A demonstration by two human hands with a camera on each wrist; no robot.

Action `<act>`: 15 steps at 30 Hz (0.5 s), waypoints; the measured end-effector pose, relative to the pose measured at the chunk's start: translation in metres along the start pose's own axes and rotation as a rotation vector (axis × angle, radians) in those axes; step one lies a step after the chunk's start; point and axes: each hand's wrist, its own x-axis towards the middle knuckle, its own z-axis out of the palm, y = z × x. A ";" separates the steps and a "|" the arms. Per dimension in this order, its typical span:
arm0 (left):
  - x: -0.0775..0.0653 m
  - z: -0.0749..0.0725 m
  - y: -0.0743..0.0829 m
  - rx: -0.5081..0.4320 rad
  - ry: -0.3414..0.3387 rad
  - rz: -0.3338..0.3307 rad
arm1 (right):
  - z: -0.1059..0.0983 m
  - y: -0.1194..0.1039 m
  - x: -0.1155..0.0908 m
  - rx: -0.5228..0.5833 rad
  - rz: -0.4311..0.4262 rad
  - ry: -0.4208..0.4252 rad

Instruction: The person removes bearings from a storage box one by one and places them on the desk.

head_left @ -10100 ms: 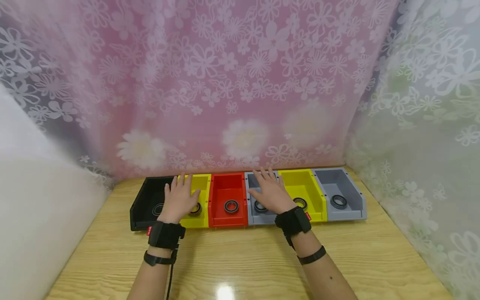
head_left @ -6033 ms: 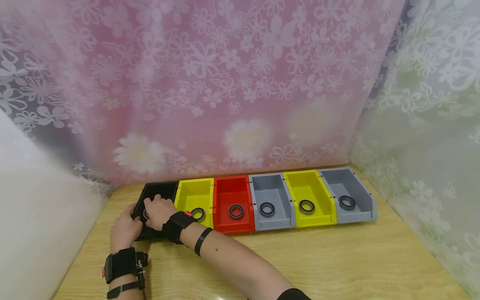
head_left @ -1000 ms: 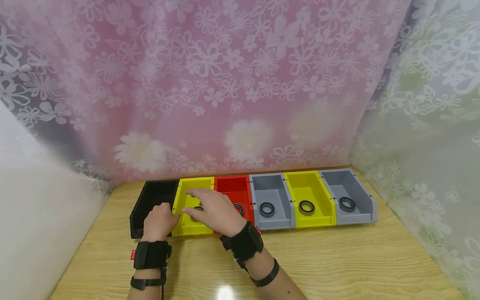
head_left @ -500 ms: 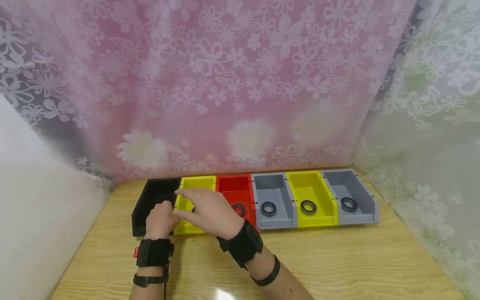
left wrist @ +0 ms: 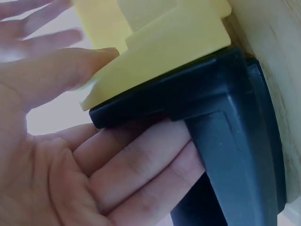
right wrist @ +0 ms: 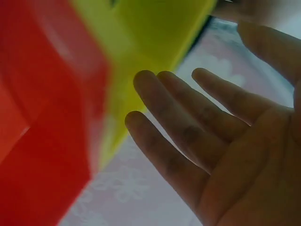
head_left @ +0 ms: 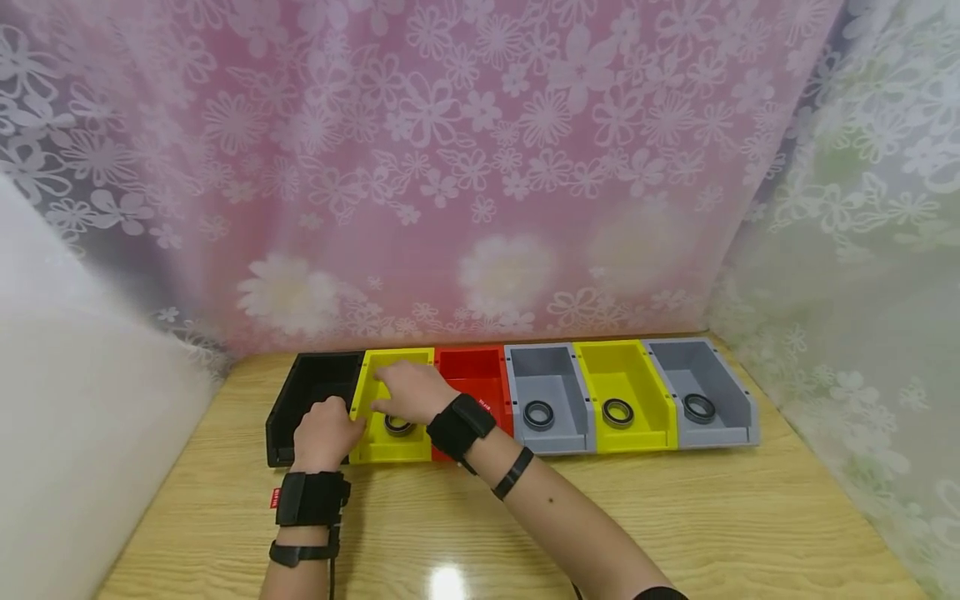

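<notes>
My left hand (head_left: pixel 324 435) grips the touching side walls of the black bin (head_left: pixel 285 417) and the left yellow bin (head_left: pixel 390 454). In the left wrist view its thumb lies on the yellow wall (left wrist: pixel 160 66) and its curled fingers are inside the black wall (left wrist: pixel 221 127). My right hand (head_left: pixel 414 390) hovers over the left yellow bin with its fingers spread, holding nothing. A ball bearing (head_left: pixel 397 432) lies in that bin, partly covered by the right hand. No bearing shows in the black bin, whose front part is hidden by the left hand.
Rightward the row continues with a red bin (head_left: pixel 468 364), a grey bin (head_left: pixel 540 362), another yellow bin (head_left: pixel 609 367) and another grey bin (head_left: pixel 675 358). Bearings lie in the last three; the right wrist covers the red bin's front. A floral curtain (head_left: pixel 420 250) hangs behind.
Ten seconds ago both hands hovered over the bins; six seconds ago both were at the black bin. Over the last second my right hand moves slightly farther back, while the left keeps its hold.
</notes>
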 end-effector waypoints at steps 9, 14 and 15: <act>0.000 -0.001 0.000 -0.001 -0.004 -0.009 | 0.031 0.006 0.017 -0.111 0.051 -0.068; -0.001 -0.001 0.000 -0.006 -0.011 -0.009 | 0.045 0.005 0.020 -0.288 0.045 -0.089; -0.001 -0.001 0.000 -0.006 -0.012 -0.009 | 0.047 0.004 0.020 -0.299 0.050 -0.094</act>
